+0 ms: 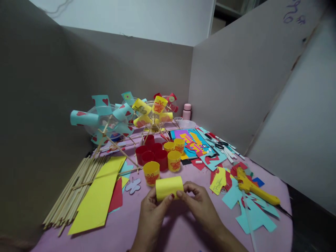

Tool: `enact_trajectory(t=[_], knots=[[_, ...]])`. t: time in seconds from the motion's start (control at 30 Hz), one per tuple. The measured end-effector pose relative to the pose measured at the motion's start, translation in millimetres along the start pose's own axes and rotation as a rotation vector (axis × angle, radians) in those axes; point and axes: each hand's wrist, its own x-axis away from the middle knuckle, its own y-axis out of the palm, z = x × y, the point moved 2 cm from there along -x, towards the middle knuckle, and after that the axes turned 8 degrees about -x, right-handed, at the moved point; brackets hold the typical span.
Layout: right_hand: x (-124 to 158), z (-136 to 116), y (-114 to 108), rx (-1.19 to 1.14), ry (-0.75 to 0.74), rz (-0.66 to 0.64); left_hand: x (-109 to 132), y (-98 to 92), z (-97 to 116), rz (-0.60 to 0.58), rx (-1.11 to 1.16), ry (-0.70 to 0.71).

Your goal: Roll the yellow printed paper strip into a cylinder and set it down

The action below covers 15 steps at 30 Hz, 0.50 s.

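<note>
A rolled yellow paper tube [169, 186] lies sideways between my hands, just above the table. My left hand [154, 208] is closed on its left end, thumb along the lower front. At the right end my right hand [195, 199] pinches it, with the thumb on the lower edge. Right behind the tube stands a yellow paper cup shape with a red butterfly drawing [151, 174]. More yellow cups [174, 161] of that kind and several red paper cups [160, 160] are grouped farther back.
Paper wheels on stick stands [105, 130] rise at the back. Left are wooden sticks [76, 192], yellow sheets [101, 196] and a flower cutout [133, 186]. A yellow glue gun [256, 189] rests on paper scraps [256, 215] at right; scissors [222, 144] lie beyond. Grey partitions [131, 59] border the table.
</note>
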Motion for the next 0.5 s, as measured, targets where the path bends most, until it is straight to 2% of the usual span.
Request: enact_trajectory(t=[0.13,0.3,0.5], knots=[[-1,0,-1,0.008,-0.036,-0.007,0,-2.7,0,-0.014,0.021,-0.008],[-3,6,-6,-0.022,-0.014,0.048,-1,-1.9,1,-0.045,-0.016,0.035],[-5,11,-10,-0.073,0.018,0.088,-2,-1.9,4,-0.032,-0.31,0.271]])
